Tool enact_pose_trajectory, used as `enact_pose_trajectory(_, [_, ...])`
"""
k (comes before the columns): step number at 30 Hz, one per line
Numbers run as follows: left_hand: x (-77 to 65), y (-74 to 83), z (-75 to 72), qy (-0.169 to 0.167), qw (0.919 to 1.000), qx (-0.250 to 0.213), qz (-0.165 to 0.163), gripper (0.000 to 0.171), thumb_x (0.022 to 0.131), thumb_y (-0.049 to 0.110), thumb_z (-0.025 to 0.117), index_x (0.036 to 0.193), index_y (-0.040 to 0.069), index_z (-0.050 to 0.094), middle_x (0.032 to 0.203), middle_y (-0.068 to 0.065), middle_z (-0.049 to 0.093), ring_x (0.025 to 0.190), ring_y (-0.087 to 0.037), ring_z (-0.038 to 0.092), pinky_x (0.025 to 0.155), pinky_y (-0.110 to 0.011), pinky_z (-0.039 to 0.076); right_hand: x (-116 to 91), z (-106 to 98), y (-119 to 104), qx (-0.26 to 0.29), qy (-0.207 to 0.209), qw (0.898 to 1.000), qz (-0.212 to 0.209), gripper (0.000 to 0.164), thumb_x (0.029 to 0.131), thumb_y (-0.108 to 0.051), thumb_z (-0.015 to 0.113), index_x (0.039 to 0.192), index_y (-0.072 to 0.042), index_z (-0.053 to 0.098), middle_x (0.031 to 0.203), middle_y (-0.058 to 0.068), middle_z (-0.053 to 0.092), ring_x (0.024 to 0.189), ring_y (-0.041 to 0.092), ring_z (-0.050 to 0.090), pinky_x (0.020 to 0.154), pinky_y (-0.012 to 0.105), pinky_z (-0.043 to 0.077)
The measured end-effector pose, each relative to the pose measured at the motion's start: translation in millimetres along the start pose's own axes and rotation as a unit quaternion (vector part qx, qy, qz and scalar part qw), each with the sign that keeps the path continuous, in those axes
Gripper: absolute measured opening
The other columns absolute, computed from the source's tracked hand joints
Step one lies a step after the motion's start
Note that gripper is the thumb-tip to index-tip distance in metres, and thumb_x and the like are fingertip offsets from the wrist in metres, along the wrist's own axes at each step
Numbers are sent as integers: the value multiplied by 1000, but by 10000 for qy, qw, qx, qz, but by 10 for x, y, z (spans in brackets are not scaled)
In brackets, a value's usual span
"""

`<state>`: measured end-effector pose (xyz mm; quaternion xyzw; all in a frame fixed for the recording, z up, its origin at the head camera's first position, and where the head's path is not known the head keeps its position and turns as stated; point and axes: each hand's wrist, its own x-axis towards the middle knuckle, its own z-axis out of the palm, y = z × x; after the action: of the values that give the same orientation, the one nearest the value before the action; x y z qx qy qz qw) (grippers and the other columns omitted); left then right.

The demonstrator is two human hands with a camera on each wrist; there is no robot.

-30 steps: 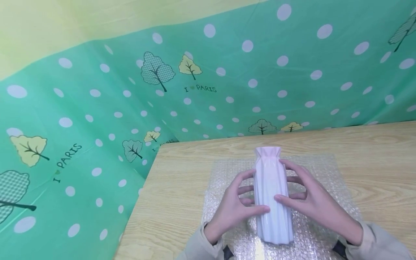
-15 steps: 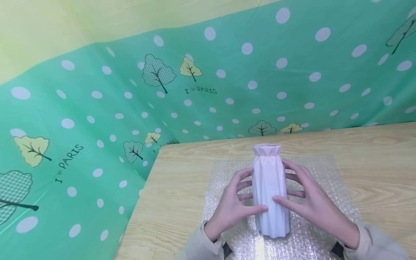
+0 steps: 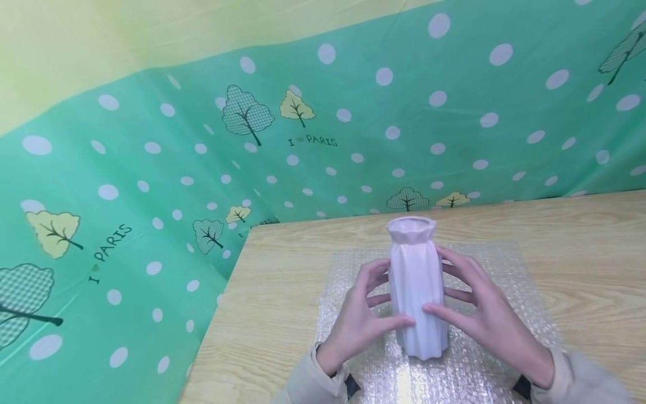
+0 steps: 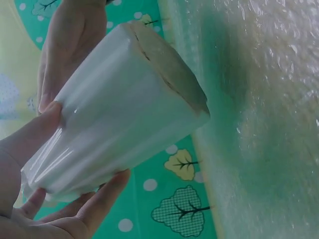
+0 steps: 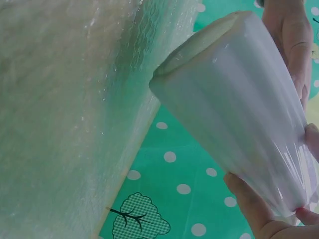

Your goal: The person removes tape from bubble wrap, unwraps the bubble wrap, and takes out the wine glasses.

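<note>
A glossy, pale ribbed vase (image 3: 416, 286) with a flared, pleated mouth is held between both hands in the head view. My left hand (image 3: 360, 317) grips its left side, thumb across the front and fingers behind. From the right, my right hand (image 3: 487, 314) grips it the same way, thumb on the front and fingers spread along the side. In the left wrist view the vase (image 4: 109, 114) shows its unglazed base, raised above the bubble wrap. The right wrist view shows the vase (image 5: 239, 99) tilted, with its base likewise off the wrap.
A sheet of clear bubble wrap (image 3: 479, 359) lies on the wooden table (image 3: 267, 314) under the hands. Behind and to the left hangs a green curtain (image 3: 303, 185) with white dots and printed trees. The table's left edge runs down beside the curtain.
The vase has tilted more upright in both hands; its mouth has risen and its opening now shows, while its base has moved away from the person. Both hands keep their grip.
</note>
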<state>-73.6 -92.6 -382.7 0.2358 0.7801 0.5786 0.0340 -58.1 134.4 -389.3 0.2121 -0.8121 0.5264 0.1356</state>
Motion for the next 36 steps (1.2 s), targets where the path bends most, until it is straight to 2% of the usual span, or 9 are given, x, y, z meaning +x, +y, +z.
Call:
enact_pose_trajectory(3, [-3,7,-16,5,10000,72,64,93,71,12,89,145,25,34,146,-1,48,128,-23,55,96,-28,54,3,12,7,-98,59,9995,-304,104,67,2,88,154,-15,34,144,7,44,128,-7,44,85,22,58])
enact_pose_trajectory(10, [-6,-29,-30,55,9983,269,512,92,71,9,88,142,21,31,148,-1,42,130,-25,52,100,-31,53,0,7,-12,-237,108,9960,-857,103,62,3,90,151,-6,38,146,9,43,137,4,40,93,17,52])
enact_pose_trajectory(15, [-8,-34,-25,96,9978,301,583,95,71,8,88,143,21,27,151,-1,40,132,-27,51,102,-31,51,18,19,11,-127,233,9907,-1337,100,61,3,88,149,-1,40,146,14,42,137,8,41,97,16,49])
enact_pose_trajectory(18, [-7,-59,-21,108,9973,345,645,98,70,7,88,144,21,26,152,-3,38,132,-27,51,102,-31,51,16,28,20,-124,238,9892,-1443,100,61,2,88,148,1,39,147,16,41,137,9,41,98,16,48])
enact_pose_trajectory(21, [2,-88,-17,111,9955,429,842,101,68,3,88,144,18,25,152,-6,38,132,-28,51,102,-31,52,3,30,12,-153,161,9905,-1360,99,62,2,88,148,0,38,148,14,39,137,7,39,100,15,46])
enact_pose_trajectory(23, [15,-105,-12,116,9934,511,1022,104,66,1,89,145,16,23,151,-8,38,132,-29,50,102,-31,52,-7,31,9,-185,123,9912,-1307,95,67,-4,88,148,0,38,147,14,39,138,6,38,102,15,45])
enact_pose_trajectory(25, [29,-119,-10,119,9904,632,1223,108,64,-1,89,146,13,21,151,-11,38,133,-29,50,102,-31,52,-13,35,12,-192,107,9918,-1257,89,75,-19,85,148,0,38,147,14,39,138,6,38,103,15,44])
enact_pose_trajectory(29, [44,-136,-12,98,9870,811,1385,113,63,-1,90,150,13,19,152,-12,37,133,-29,49,101,-31,52,-18,53,31,-253,151,9917,-1250,82,87,-47,67,148,-1,37,146,14,39,138,10,38,104,16,43])
enact_pose_trajectory(36, [48,-168,-10,57,9859,899,1408,112,65,-1,89,152,13,21,152,-11,37,134,-28,48,102,-30,51,-25,78,57,-357,182,9922,-1179,85,89,-55,61,147,2,36,144,16,39,138,9,38,105,15,43])
